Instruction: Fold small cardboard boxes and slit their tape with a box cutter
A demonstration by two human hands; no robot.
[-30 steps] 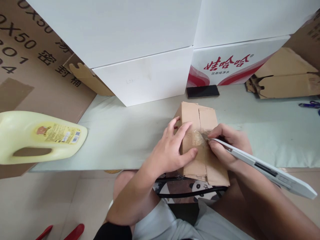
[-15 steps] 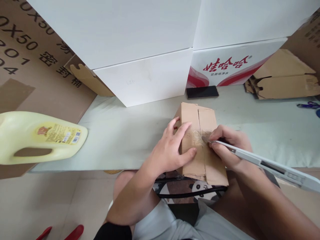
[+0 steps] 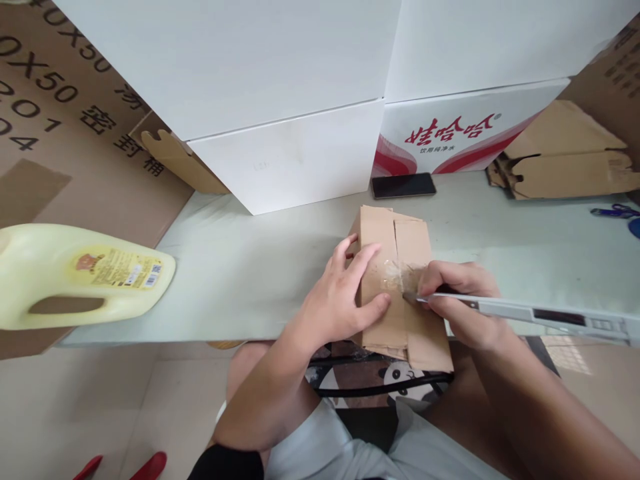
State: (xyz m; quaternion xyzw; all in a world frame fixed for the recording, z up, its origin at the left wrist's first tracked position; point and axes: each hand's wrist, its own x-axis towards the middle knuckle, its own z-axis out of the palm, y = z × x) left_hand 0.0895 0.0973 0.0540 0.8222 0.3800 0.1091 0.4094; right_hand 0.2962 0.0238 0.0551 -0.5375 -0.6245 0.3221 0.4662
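A small brown cardboard box (image 3: 380, 230) sits at the table's front edge, its lengthwise seam facing up. Clear tape (image 3: 394, 272) lies across the middle of that seam. My left hand (image 3: 343, 300) grips the box's left side, with thumb and index finger on the top and other fingers over the left edge. In my right hand (image 3: 463, 293), closed in a pinch, is a pale grey utility knife (image 3: 530, 313). Its blade tip touches the box at the seam, just below the tape. The handle points off to the right.
White cartons (image 3: 290, 167) stand along the back, with a black phone (image 3: 404, 186) before them. A pale yellow jug (image 3: 115, 267) lies at left beside a large brown carton (image 3: 75, 153). Folded cardboard (image 3: 565, 173) and blue-handled scissors (image 3: 617, 212) are at right.
The knife tip has moved down along the seam, from the tape to just below it. Its handle has swung up to lie flatter. My left hand has stayed on the box.
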